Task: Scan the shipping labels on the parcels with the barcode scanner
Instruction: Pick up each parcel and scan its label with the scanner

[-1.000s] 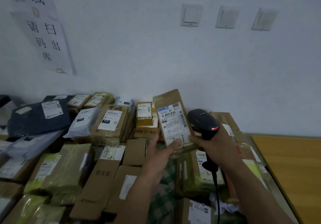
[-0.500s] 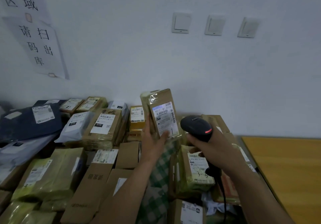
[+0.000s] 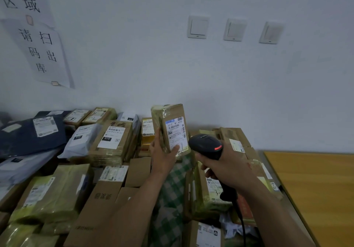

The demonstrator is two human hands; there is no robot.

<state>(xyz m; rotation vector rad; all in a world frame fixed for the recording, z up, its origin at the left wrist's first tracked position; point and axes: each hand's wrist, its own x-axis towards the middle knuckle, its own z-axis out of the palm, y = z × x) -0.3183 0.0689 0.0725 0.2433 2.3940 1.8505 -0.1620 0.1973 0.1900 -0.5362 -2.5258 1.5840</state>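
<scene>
While the left hand [image 3: 162,156] is gripping the small parcel [image 3: 162,124] upright above the pile, thumb lying on the lower edge of its shipping label [image 3: 175,133], the right hand [image 3: 228,170] is curling round the handle of the barcode scanner [image 3: 206,145], head just beside the label's lower right corner, red light glowing. Risks, judging from here: scanner is sitting low and off to one side, so the beam may be missing the barcode higher up; shiny tape [image 3: 162,112] may be throwing glare; cord [image 3: 242,225] trailing over the heap may be snagging. Containers: cartons [image 3: 115,154] and mailer bags [image 3: 82,141] crowding the bench [image 3: 287,200] are all sealed, contents not showing
</scene>
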